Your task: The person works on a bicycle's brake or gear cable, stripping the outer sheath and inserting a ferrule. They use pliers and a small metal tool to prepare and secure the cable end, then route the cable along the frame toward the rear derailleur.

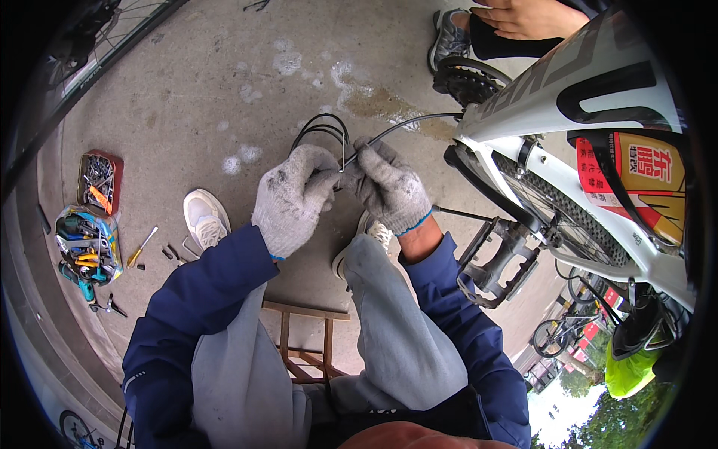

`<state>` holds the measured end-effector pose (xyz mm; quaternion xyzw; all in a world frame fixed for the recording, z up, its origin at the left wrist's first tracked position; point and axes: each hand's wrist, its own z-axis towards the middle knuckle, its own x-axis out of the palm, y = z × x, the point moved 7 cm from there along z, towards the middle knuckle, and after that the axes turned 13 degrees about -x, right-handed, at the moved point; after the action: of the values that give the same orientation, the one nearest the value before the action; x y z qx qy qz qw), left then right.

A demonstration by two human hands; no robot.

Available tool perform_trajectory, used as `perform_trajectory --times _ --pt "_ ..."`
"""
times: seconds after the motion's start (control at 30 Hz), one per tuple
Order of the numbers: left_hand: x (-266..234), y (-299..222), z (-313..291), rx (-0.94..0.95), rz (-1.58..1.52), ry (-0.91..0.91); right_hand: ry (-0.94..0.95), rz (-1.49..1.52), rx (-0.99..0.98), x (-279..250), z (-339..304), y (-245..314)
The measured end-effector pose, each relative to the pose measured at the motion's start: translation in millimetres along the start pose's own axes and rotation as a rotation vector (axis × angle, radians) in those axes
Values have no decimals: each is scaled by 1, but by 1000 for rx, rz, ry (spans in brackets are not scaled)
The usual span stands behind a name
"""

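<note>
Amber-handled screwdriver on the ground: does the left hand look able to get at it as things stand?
Probably not right now: the left hand looks busy at the black cable, and the screwdriver lies out past the left shoe, though nothing covers it.

Tool bag [114,247] L, cable [430,117] ctr, bike [516,114] R

black cable [419,118] | slender, flexible | bent in loops | one length arcing to white bicycle frame [557,81]

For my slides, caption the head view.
Gloved left hand and right hand meet at black cable housing beside a white bicycle frame.
</note>
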<state>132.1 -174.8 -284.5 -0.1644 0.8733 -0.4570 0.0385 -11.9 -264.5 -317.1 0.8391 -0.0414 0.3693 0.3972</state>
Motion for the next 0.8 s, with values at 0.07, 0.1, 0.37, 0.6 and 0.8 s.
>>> perform_trajectory --times 0.07,0.1,0.37,0.6,0.8 --pt "1 0 1 4 -11 12 -31 -19 -26 -4 -1 0" --pt "2 -1 1 10 16 12 -31 -18 -30 -5 -3 -1" --pt "5 3 2 6 -6 12 -26 16 -52 -5 -2 7" --pt "6 3 4 25 23 0 -146 -327 -5 -8 -1 8" --pt "4 1 4 56 22 -33 -90 -208 41 -9 -1 3"
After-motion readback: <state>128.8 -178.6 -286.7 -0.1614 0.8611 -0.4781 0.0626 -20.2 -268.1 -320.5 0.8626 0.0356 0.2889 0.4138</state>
